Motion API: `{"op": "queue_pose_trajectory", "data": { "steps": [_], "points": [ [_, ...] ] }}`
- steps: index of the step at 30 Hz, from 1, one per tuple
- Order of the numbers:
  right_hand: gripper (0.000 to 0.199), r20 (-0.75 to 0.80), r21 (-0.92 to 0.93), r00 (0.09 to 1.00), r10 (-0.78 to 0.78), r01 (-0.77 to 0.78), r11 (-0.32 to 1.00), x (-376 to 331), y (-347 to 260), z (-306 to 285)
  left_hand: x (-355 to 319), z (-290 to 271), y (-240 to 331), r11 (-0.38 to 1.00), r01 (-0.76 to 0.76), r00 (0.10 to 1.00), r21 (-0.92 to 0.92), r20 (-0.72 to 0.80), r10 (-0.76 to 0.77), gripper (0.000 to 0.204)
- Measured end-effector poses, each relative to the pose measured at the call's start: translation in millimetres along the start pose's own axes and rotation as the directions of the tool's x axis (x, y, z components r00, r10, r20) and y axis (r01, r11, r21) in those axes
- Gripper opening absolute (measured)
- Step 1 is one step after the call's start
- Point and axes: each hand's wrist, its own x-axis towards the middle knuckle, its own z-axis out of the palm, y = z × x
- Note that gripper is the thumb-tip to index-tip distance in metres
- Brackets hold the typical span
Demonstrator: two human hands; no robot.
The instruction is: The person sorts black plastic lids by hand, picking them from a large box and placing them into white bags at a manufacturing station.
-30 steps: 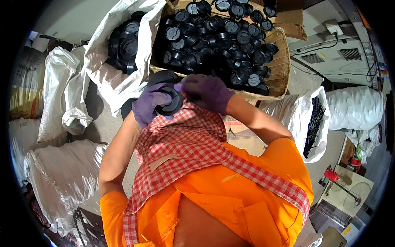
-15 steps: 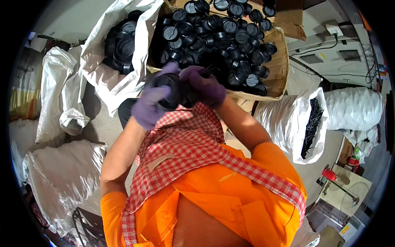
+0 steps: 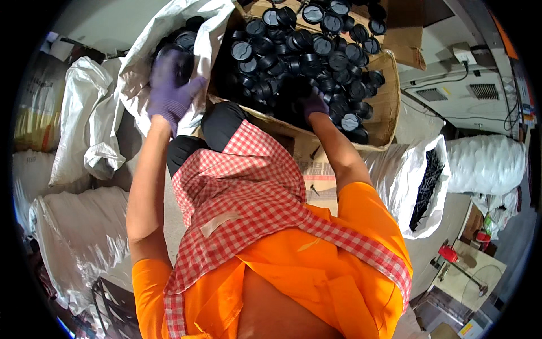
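Note:
My left hand (image 3: 171, 87), in a purple glove, is over the mouth of a white woven sack (image 3: 217, 34) at the far left. Its thumb stretches out to the side, and its slightly blurred fingers lie by a black round plastic lid (image 3: 182, 66). More such lids fill the sack. My right hand (image 3: 314, 104), gloved alike, reaches into a large cardboard box (image 3: 388, 107) heaped with black round lids (image 3: 323, 45). Dark shadow and lids hide its fingertips, so its grasp does not show.
Two small black pieces (image 3: 314, 190) rest on cardboard below the box. To the right lies an opened white sack (image 3: 441, 212) of thin black parts, with a bulging white sack (image 3: 485, 161) beyond. Other white sacks (image 3: 79, 243) stand at left. A fan (image 3: 480, 285) is at lower right.
My hands were together in front of me, holding black round lids. The left has moved left to the white sack, and the right has gone into the cardboard box.

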Motion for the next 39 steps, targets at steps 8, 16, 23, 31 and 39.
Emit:
{"op": "queue_pose_trajectory", "data": {
  "steps": [8,16,23,31,39],
  "points": [
    [0.029,0.107,-0.197,0.923,-0.370,0.384,0.902,13.4,21.6,-57.5,-62.3,44.9,46.2,0.789,0.463,0.756,-0.403,0.645,-0.114,0.048],
    [0.026,-0.049,0.013,0.997,-0.059,0.060,0.998,7.3,41.3,-25.7,-77.4,32.9,57.5,0.896,0.296,0.720,-0.332,0.693,0.019,0.039],
    [0.016,-0.145,0.989,0.978,0.152,0.140,0.046,-49.6,-19.9,-129.2,-63.3,50.8,95.3,0.708,0.462,0.854,-0.535,0.483,-0.193,0.061],
    [0.031,-0.428,0.549,0.829,-0.359,0.554,0.626,-114.6,-64.7,-119.5,-63.3,47.8,71.7,0.414,0.744,0.648,-0.525,0.717,-0.256,0.036],
    [0.030,0.057,0.525,0.695,-0.717,0.590,0.614,-125.6,-93.5,-134.4,-78.0,33.9,60.1,0.708,0.483,0.813,-0.515,0.564,-0.144,0.035]
  ]
}}
